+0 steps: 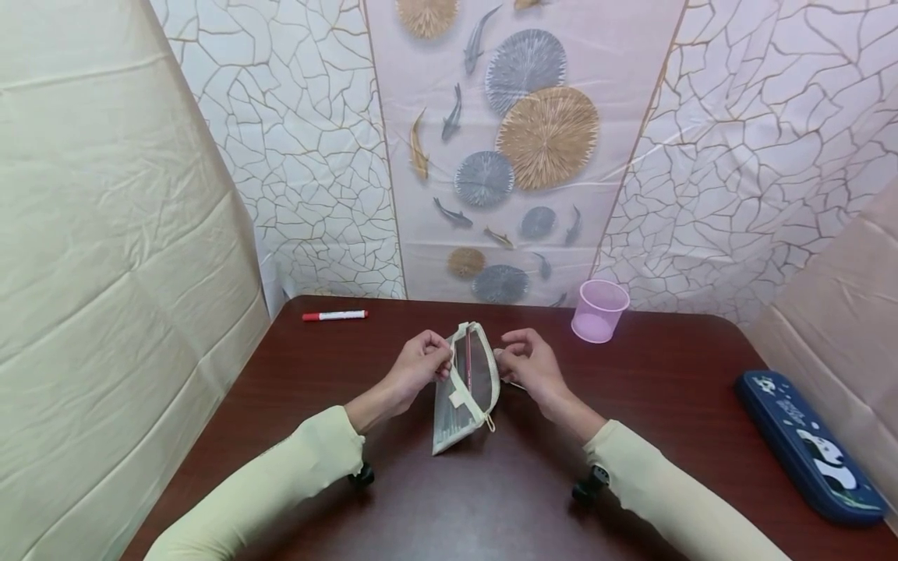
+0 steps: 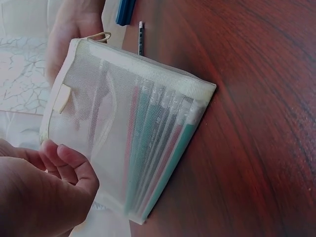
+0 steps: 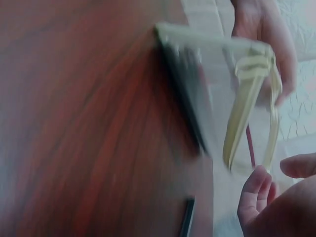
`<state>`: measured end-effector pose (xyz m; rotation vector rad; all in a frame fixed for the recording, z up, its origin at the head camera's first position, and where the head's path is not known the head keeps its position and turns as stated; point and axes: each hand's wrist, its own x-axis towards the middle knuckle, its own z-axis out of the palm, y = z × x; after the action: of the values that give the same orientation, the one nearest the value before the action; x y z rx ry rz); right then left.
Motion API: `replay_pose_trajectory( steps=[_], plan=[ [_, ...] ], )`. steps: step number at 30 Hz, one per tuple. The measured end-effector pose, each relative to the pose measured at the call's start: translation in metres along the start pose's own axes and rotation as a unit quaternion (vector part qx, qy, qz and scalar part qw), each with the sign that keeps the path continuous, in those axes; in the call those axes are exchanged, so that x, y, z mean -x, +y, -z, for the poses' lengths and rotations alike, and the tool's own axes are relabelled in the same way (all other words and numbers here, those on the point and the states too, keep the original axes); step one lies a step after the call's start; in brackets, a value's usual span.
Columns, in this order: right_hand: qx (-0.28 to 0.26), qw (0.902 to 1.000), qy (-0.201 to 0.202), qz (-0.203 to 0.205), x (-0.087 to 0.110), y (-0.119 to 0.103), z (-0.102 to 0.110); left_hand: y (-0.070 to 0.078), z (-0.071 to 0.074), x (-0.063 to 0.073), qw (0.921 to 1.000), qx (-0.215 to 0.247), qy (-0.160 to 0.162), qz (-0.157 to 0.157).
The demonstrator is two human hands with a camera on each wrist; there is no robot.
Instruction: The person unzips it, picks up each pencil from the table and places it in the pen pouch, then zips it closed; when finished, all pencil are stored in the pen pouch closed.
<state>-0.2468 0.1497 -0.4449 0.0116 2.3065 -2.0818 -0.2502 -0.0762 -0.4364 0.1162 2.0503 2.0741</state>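
Note:
A pale-edged, see-through mesh pencil pouch [image 1: 456, 405] stands tilted on the table, its zipped opening spread apart. Several pencils [image 2: 160, 123] in green, red and dark colours lie inside along its lower side, and a dark red pencil [image 1: 468, 366] shows through the opening. My left hand [image 1: 418, 365] pinches the left rim of the opening. At the right rim, my right hand [image 1: 533, 368] holds the edge with its fingertips, one finger raised off it. A dark pencil [image 2: 141, 39] lies on the table beside the pouch, near the right hand.
A red-capped white marker [image 1: 335, 315] lies at the back left of the table. A pink mesh cup [image 1: 599, 312] stands at the back right. A dark blue panda pencil case [image 1: 810, 448] lies by the right edge. Patterned cloth [image 1: 449, 156] hangs behind the table.

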Motion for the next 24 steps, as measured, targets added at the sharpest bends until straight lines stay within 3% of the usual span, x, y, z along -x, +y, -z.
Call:
replay_pose_trajectory(
  steps=[5,11,15,20,24],
  plan=[
    [0.101,0.9943,-0.001,0.035,-0.006,0.004,0.034,0.001,0.001,0.001,1.0000,-0.003,0.005,-0.005],
    [0.218,0.9706,-0.081,0.064,-0.012,0.008,0.076,0.002,0.002,0.001,0.9999,-0.010,0.007,0.001],
    [0.286,0.9460,-0.134,0.073,-0.015,0.012,0.097,0.002,0.002,0.001,1.0000,-0.006,0.004,0.003],
    [0.366,0.9054,-0.181,0.118,-0.014,0.020,0.108,0.002,0.000,0.000,1.0000,-0.002,-0.005,0.006],
    [0.382,0.8874,-0.221,0.133,-0.011,0.022,0.107,0.003,-0.001,-0.001,0.9999,0.001,-0.008,0.008]
  ],
)
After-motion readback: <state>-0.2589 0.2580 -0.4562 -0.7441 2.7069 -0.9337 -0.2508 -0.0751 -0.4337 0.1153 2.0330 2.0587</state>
